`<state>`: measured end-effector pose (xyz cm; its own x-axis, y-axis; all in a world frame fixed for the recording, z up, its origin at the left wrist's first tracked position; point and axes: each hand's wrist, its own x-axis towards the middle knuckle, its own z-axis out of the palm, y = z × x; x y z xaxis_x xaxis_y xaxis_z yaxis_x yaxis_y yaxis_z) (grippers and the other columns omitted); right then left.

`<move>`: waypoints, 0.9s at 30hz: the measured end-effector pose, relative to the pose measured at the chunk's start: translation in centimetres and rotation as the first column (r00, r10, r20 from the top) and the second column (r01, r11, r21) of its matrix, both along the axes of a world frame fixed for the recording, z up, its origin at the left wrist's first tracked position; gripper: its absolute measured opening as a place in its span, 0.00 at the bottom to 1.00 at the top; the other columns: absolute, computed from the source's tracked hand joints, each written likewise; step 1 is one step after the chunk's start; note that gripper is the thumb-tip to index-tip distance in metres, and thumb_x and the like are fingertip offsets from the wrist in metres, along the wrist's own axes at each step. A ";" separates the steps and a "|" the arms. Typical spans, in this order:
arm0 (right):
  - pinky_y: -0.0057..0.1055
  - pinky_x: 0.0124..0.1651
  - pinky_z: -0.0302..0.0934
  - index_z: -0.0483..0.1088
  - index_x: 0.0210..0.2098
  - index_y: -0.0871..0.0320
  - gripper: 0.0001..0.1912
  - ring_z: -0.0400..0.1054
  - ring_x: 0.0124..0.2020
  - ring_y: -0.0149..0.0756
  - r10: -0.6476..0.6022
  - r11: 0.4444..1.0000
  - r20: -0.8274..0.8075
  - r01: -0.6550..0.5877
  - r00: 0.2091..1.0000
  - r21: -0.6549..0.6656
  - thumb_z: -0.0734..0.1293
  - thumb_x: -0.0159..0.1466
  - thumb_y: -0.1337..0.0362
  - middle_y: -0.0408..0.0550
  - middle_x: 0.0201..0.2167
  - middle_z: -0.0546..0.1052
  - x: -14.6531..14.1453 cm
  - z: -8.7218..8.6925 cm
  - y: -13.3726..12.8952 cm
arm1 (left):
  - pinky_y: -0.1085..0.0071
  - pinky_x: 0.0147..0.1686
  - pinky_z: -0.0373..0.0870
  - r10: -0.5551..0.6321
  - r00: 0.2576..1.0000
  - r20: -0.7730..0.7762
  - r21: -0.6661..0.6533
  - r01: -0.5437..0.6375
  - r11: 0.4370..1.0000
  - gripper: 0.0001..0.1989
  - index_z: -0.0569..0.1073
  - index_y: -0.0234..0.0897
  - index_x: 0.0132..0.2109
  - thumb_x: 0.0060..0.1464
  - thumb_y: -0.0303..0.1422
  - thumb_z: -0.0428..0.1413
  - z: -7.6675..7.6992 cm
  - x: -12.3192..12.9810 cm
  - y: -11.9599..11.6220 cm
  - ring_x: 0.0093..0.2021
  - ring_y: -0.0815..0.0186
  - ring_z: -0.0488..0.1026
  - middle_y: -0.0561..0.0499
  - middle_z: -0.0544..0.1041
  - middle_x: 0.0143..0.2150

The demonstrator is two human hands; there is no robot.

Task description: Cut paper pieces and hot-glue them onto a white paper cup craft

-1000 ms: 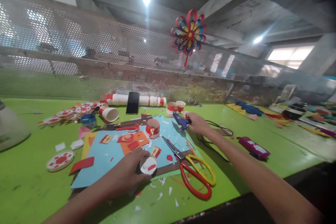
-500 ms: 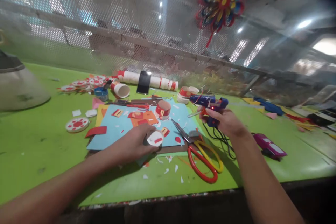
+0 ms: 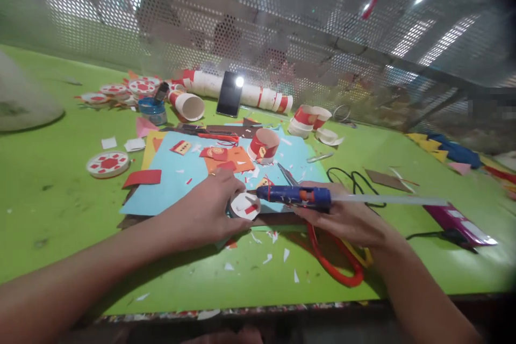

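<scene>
My left hand (image 3: 201,204) is closed around a small white round piece (image 3: 246,214), which looks like a paper cup's base and has a red strip on top. My right hand (image 3: 358,223) grips a blue hot glue gun (image 3: 298,197); a long glue stick (image 3: 382,200) sticks out of its back. The gun's nozzle is over the round piece's upper edge; I cannot tell if they touch. Under the right hand lie scissors (image 3: 346,279), partly hidden, with red and yellow handles. A cut red-and-white cup (image 3: 264,146) stands on a light blue sheet (image 3: 161,188) behind.
A white disc with red patches (image 3: 108,164) lies left, near a blue jar (image 3: 152,112). A phone (image 3: 228,94) leans on a tube of stacked cups (image 3: 253,94). More cups (image 3: 302,121) stand behind right. A black cord (image 3: 350,177) and purple pouch (image 3: 459,223) are at right.
My right hand has brought the glue gun left and down to the round piece, turning its nozzle toward it. The left hand still holds the piece. The camera view has tilted down.
</scene>
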<state>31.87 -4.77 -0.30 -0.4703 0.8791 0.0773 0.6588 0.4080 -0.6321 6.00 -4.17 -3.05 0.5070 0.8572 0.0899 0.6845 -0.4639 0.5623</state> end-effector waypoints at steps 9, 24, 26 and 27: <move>0.27 0.27 0.52 0.62 0.26 0.57 0.11 0.56 0.24 0.29 0.102 0.985 0.204 -0.127 0.974 0.113 0.60 0.65 0.62 0.41 0.23 0.66 -0.7 0.3 -0.6 | 0.60 0.41 0.64 0.029 0.998 -0.055 -0.013 -0.030 0.999 0.15 0.73 0.40 0.39 0.44 0.42 0.58 0.3 0.3 -0.1 0.44 0.53 0.68 0.46 0.71 0.38; 0.26 0.30 0.53 0.64 0.30 0.57 0.09 0.59 0.26 0.30 0.081 0.982 0.279 -0.124 0.957 0.142 0.60 0.65 0.61 0.42 0.27 0.70 -1.0 0.1 -1.1 | 0.64 0.32 0.64 0.040 0.994 -0.097 -0.030 -0.043 0.999 0.12 0.72 0.39 0.35 0.44 0.42 0.57 0.5 0.7 -0.1 0.37 0.56 0.69 0.47 0.71 0.34; 0.26 0.30 0.53 0.64 0.31 0.57 0.09 0.59 0.26 0.30 0.071 0.983 0.284 -0.116 0.956 0.145 0.60 0.65 0.60 0.42 0.27 0.70 -1.0 0.0 -1.1 | 0.64 0.32 0.64 0.040 0.994 -0.097 -0.031 -0.043 0.999 0.12 0.72 0.39 0.34 0.44 0.42 0.57 0.4 0.6 0.0 0.37 0.57 0.69 0.47 0.71 0.34; 0.26 0.30 0.53 0.64 0.31 0.57 0.08 0.60 0.26 0.30 0.070 0.983 0.285 -0.115 0.956 0.145 0.60 0.65 0.60 0.42 0.27 0.70 -0.9 -0.1 -1.0 | 0.64 0.32 0.63 0.038 0.995 -0.097 -0.027 -0.041 0.999 0.12 0.72 0.39 0.34 0.44 0.42 0.57 0.3 0.6 0.0 0.37 0.57 0.69 0.48 0.71 0.34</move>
